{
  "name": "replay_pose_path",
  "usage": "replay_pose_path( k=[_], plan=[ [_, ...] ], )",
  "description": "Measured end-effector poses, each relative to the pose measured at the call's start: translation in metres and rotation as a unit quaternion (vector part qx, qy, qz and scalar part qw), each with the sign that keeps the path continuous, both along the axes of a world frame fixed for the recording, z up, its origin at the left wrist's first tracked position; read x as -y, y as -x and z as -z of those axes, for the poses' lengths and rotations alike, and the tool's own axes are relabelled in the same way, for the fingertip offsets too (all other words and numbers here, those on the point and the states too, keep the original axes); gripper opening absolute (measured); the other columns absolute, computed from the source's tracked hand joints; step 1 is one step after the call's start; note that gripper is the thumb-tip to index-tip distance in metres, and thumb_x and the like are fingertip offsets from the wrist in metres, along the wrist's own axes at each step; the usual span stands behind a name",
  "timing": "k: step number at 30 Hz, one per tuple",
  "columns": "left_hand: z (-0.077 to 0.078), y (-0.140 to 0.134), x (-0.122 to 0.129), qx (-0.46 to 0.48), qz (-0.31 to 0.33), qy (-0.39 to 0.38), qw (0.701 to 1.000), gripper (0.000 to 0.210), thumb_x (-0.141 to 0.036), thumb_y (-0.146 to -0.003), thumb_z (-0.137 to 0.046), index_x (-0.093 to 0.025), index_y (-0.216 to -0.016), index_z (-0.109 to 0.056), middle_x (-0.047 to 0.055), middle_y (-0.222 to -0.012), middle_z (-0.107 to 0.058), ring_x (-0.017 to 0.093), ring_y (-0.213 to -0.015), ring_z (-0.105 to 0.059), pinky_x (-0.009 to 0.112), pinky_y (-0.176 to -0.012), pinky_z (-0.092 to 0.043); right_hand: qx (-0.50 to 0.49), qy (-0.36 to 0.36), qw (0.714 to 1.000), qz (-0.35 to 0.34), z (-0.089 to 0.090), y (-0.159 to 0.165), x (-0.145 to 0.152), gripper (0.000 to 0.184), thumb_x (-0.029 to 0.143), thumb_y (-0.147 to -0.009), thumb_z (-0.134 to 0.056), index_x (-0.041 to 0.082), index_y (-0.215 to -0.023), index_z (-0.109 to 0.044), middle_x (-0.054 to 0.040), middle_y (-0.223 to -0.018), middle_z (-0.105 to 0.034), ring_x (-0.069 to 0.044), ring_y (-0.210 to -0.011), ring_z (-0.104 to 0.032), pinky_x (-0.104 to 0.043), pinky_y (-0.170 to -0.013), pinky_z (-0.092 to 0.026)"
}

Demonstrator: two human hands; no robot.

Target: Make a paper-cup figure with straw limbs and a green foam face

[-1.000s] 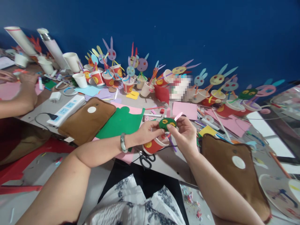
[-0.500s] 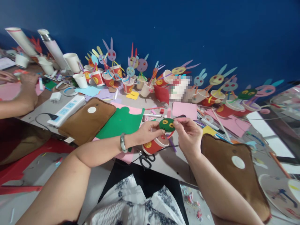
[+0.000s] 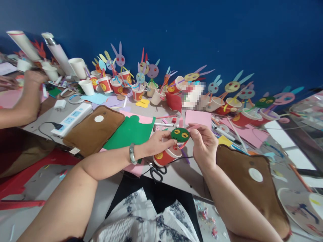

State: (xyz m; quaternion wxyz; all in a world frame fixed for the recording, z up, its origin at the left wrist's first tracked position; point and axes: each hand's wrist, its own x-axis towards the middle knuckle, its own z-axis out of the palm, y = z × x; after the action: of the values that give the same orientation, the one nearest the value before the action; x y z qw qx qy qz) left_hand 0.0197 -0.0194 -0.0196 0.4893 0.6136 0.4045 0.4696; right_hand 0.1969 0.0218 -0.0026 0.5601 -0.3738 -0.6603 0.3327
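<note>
My left hand point(image 3: 161, 144) pinches the left edge of a round green paper face point(image 3: 180, 134) with yellow eyes and a drawn mouth. One pink paper ear point(image 3: 181, 123) stands up behind its top. At the face's right side, my right hand point(image 3: 205, 144) is closed with thumb and fingers on a second pink paper ear point(image 3: 193, 127). Just below the face a red-and-white paper cup point(image 3: 168, 156) stands tilted on the table, with a red strip rising from it towards the face. Black-handled scissors point(image 3: 156, 173) lie at the table edge beneath the cup.
Green paper point(image 3: 131, 132) and a brown cushion-like pouch point(image 3: 94, 126) lie left, beside a white power strip point(image 3: 73, 119). Another brown pouch point(image 3: 252, 181) lies right. Several paper-cup rabbits point(image 3: 233, 86) line the blue wall. Another person's arm point(image 3: 31, 97) reaches in at far left.
My right hand has shifted slightly right, off the face's edge, uncovering more of the green face. The left hand keeps its hold. The other person's hand at far left has moved up a little.
</note>
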Motion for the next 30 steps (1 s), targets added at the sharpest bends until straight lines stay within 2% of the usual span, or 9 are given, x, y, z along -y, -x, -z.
replay_pose_path(
  k=[6,11,18,30],
  plan=[
    [-0.003,0.001,0.000,0.021,-0.022,-0.006,1.000,0.024,-0.034,-0.088,-0.066,-0.011,-0.089,-0.072,0.008,-0.092,-0.074,0.017,-0.088,-0.067,0.030,-0.085,-0.053,0.103,0.023,0.994,-0.033,0.006,-0.006,-0.004,0.023,0.043,-0.081,-0.071,0.022,-0.087,-0.066,-0.0012,-0.082,-0.066,-0.018,-0.077,-0.059,-0.033,-0.075,-0.047],
    [-0.004,0.002,0.000,0.026,-0.019,-0.011,0.999,0.026,-0.035,-0.088,-0.066,-0.010,-0.090,-0.071,0.010,-0.092,-0.074,0.017,-0.085,-0.067,0.030,-0.082,-0.053,0.178,0.032,0.981,-0.064,0.000,-0.001,0.001,0.016,0.036,-0.080,-0.066,0.020,-0.080,-0.064,-0.0005,-0.076,-0.064,-0.017,-0.072,-0.054,-0.031,-0.070,-0.044],
    [-0.002,0.001,0.000,0.029,-0.016,-0.009,0.999,0.021,-0.030,-0.088,-0.066,-0.010,-0.094,-0.072,0.009,-0.095,-0.075,0.018,-0.091,-0.068,0.030,-0.086,-0.053,0.196,0.022,0.980,-0.041,-0.003,0.002,0.005,0.012,0.032,-0.077,-0.064,0.020,-0.077,-0.063,0.0010,-0.071,-0.061,-0.015,-0.066,-0.051,-0.029,-0.064,-0.043],
    [-0.002,0.002,0.001,0.019,-0.018,0.005,1.000,0.022,-0.032,-0.089,-0.066,-0.010,-0.086,-0.070,0.007,-0.084,-0.072,0.016,-0.083,-0.066,0.029,-0.083,-0.053,0.202,0.001,0.979,-0.025,-0.005,0.004,0.008,0.013,0.030,-0.079,-0.065,0.021,-0.073,-0.058,0.0037,-0.066,-0.056,-0.014,-0.066,-0.050,-0.028,-0.065,-0.043]
  ],
)
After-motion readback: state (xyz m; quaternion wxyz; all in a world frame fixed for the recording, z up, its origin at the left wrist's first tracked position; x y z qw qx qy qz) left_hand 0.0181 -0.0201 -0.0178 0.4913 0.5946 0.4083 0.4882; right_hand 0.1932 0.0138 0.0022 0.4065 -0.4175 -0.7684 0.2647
